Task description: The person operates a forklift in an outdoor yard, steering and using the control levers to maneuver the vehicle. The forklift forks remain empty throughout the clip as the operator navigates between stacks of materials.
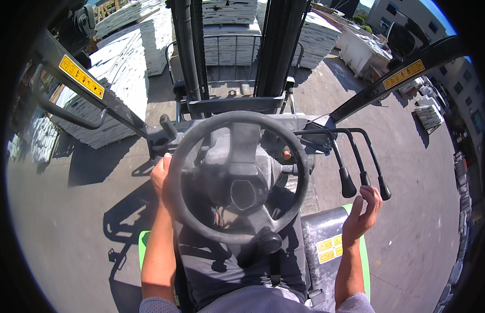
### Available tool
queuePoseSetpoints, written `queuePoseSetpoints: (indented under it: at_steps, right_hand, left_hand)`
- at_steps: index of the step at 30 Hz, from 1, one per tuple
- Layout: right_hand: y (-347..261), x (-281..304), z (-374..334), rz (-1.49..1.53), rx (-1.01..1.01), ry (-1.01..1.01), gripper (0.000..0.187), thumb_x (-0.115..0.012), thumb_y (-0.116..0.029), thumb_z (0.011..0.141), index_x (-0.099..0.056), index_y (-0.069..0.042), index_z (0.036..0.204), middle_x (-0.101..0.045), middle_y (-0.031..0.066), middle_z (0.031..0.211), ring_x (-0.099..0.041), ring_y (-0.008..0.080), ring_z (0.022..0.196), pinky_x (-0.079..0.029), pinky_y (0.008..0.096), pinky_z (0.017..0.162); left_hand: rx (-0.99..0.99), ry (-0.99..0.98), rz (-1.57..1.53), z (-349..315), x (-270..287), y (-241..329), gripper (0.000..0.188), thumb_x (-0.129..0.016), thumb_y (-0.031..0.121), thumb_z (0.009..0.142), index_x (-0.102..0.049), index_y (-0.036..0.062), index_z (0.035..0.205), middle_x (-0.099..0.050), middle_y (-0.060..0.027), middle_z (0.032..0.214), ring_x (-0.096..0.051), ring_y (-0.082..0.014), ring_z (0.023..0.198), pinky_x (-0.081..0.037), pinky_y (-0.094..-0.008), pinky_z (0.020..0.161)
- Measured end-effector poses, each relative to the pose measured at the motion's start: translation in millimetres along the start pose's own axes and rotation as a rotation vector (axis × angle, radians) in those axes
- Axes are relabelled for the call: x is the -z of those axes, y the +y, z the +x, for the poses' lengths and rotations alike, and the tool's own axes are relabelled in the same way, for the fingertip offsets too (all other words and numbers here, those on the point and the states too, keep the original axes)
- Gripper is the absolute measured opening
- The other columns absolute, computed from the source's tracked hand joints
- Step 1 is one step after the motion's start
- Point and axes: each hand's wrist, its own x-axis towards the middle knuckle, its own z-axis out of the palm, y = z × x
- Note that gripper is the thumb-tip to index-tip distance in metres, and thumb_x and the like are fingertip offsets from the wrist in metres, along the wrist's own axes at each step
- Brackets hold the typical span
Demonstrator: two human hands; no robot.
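A dark grey steering wheel [178, 208] with a spinner knob [269, 240] near its lower edge stands before my lap. My left hand [160, 176] is closed at the left side of the wheel's rim, its fingers partly hidden there. To the right, three bent black control levers with dark knobs rise beside the seat. My right hand [362, 216] has curled fingers on the knob of the middle lever [364, 178]. The left lever knob [348, 182] and the right lever knob [384, 188] stand on either side of it.
Ahead rises the forklift's black mast [278, 47], with a load backrest [226, 49] beyond it. Stacks of pale boards [112, 78] stand in front and to the left. A pale bin [365, 52] is at the far right. Slanted cab posts [388, 83] frame both sides.
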Motion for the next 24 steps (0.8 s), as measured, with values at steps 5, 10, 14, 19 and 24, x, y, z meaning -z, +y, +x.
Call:
queuePoseSetpoints:
  at_steps: [5, 10, 14, 19, 24]
  right_hand:
    - [-105, -7, -37, 0.538, 0.059, -0.412, 0.035, -0.075, -0.008, 0.08, -0.064, 0.0, 0.112, -0.068, 0.0167, 0.115, -0.061, 0.0399, 0.113, -0.049, 0.0505, 0.101]
    - [-159, -41, -49, 0.659, 0.139, -0.49, 0.029, -0.082, -0.007, 0.071, -0.07, -0.006, 0.098, -0.071, 0.0062, 0.097, -0.068, 0.0265, 0.093, -0.052, 0.0445, 0.089]
    - [-135, -37, -44, 0.592, 0.212, -0.384, 0.028, -0.082, -0.001, 0.073, -0.069, -0.008, 0.097, -0.069, 0.0032, 0.086, -0.066, 0.0238, 0.081, -0.05, 0.0391, 0.078]
    - [-105, -49, -19, 0.511, 0.031, -0.249, 0.024, -0.073, 0.005, 0.077, -0.069, -0.002, 0.099, -0.067, 0.0107, 0.085, -0.063, 0.031, 0.077, -0.048, 0.0407, 0.074]
    - [-94, -80, 23, 0.549, -0.175, -0.165, 0.018, -0.071, 0.001, 0.086, -0.07, -0.004, 0.102, -0.069, 0.0126, 0.089, -0.066, 0.0317, 0.081, -0.053, 0.039, 0.073]
  left_hand:
    - [0.018, -0.056, 0.053, 3, 7, -15, 0.029, -0.059, 0.023, 0.104, -0.07, -0.003, 0.102, -0.063, -0.0007, 0.078, -0.058, -0.0098, 0.074, -0.047, -0.0281, 0.068]
    - [0.022, -0.057, 0.011, 4, 8, -33, 0.028, -0.06, 0.023, 0.102, -0.071, -0.0027, 0.105, -0.064, -0.0006, 0.079, -0.059, -0.0106, 0.074, -0.048, -0.0285, 0.07]
    - [0.012, -0.05, 0.061, 2, 7, -38, 0.028, -0.059, 0.024, 0.103, -0.07, -0.0014, 0.103, -0.063, -0.0006, 0.078, -0.057, -0.01, 0.073, -0.047, -0.0288, 0.068]
    - [0.022, -0.048, 0.049, -4, 5, -24, 0.03, -0.056, 0.027, 0.105, -0.066, 0.0021, 0.092, -0.059, 0.0011, 0.073, -0.054, -0.0098, 0.069, -0.045, -0.0293, 0.064]
    - [0.027, -0.031, 0.126, -9, -2, -2, 0.04, -0.053, 0.033, 0.108, -0.062, 0.0022, 0.085, -0.055, 0.0017, 0.07, -0.047, -0.0097, 0.066, -0.042, -0.0307, 0.06]
